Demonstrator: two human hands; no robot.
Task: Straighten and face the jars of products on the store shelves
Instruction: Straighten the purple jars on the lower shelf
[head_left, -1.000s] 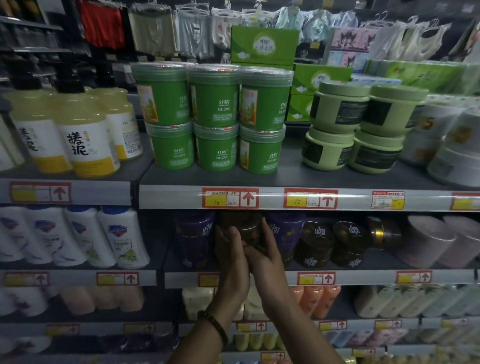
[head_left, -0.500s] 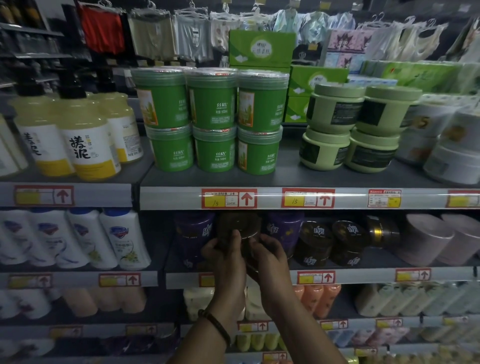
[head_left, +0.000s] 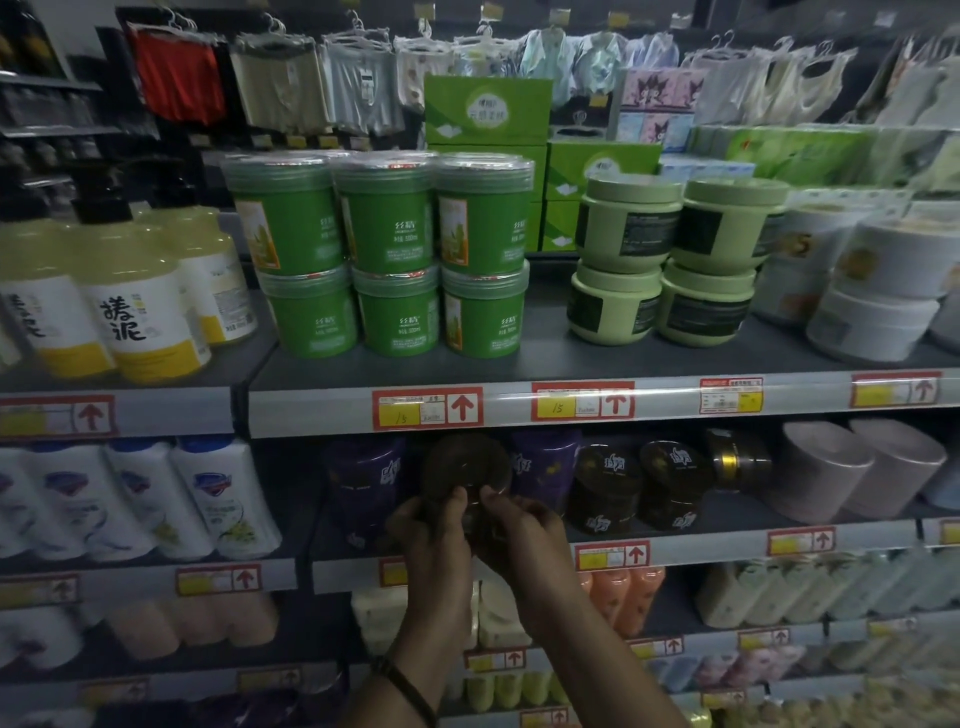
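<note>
Both hands have dropped lower and curled in since a second ago, when their fingers reached straight up along the dark brown jar (head_left: 464, 467); that jar now sits tipped with its round lid towards the camera, at the front of the second shelf (head_left: 727, 543) beneath the red and yellow price tags (head_left: 427, 409). The left hand (head_left: 434, 543) grips the jar's lower left side with bent fingers, and the right hand (head_left: 524, 538) grips its lower right, the two sets of fingertips almost meeting under the lid. A dark beaded bracelet (head_left: 410, 691) circles the left wrist. Purple jars (head_left: 363, 480) stand just beside the held jar on either side, and to the right of them are black jars with gold-toned labels (head_left: 605, 486), their fronts turned at uneven angles. On the shelf above, green tubs (head_left: 384, 218) are stacked two high in a row of three, with pale green jars (head_left: 628, 228) stacked near them to the right. Yellow pump bottles (head_left: 135, 306) stand on the upper left, white bottles (head_left: 223, 499) below them. The whole lower shelf is dim and slightly blurred, so the held jar's label cannot be read.
</note>
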